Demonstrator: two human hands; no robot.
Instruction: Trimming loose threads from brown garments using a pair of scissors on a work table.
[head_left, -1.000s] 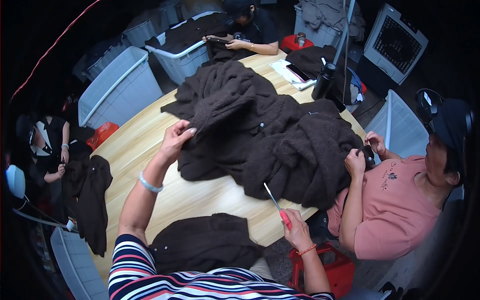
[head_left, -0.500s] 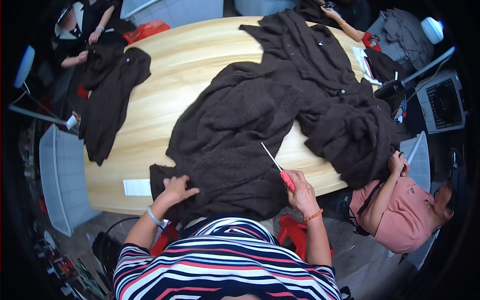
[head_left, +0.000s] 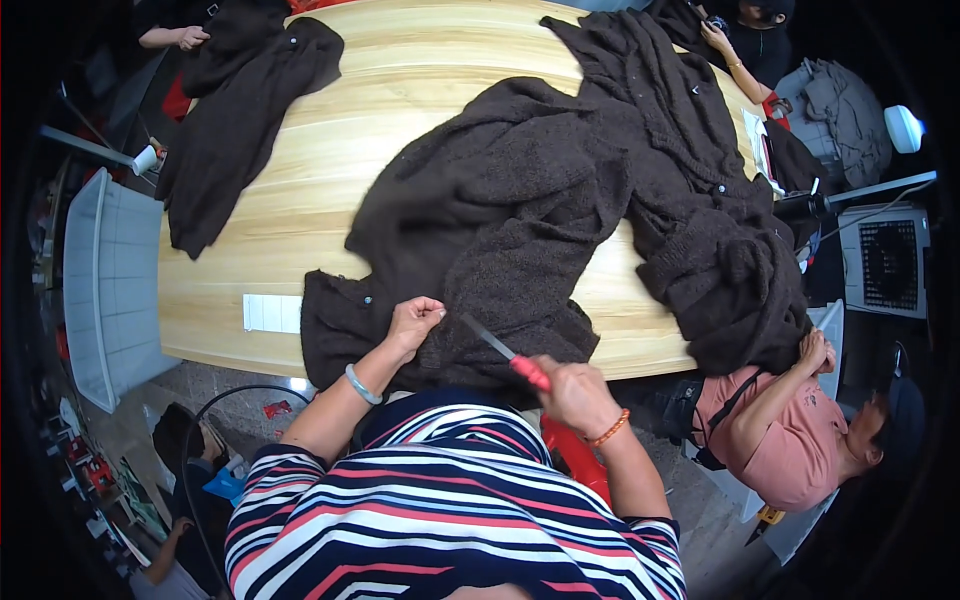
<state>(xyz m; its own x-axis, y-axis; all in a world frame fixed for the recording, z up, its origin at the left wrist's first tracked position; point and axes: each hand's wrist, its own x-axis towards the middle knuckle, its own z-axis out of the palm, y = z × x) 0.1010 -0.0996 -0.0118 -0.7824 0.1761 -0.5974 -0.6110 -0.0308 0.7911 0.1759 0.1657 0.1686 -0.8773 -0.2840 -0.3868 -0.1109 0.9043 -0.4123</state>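
A dark brown knitted garment (head_left: 520, 220) with a small pale button lies bunched over the near edge of the table. My left hand (head_left: 412, 328) is closed above it, thumb and fingertips pinched together; whatever they hold is too small to make out. My right hand (head_left: 580, 398) grips a red-handled tool (head_left: 527, 371) with a slim metal shaft. That shaft points up and left over the cloth, its tip blurred and a short way right of my left fingertips.
A white paper strip (head_left: 272, 312) lies on the wooden table (head_left: 230, 285). More dark garments (head_left: 725, 270) cover the right side, and another (head_left: 235, 130) hangs over the left edge. A co-worker in pink (head_left: 775, 435) sits at right. A grey bin (head_left: 110, 290) stands left.
My left hand has gone from spread fingers to a pinch and moved right. My right hand has moved slightly left, bringing the tool nearer to it. The view has shifted.
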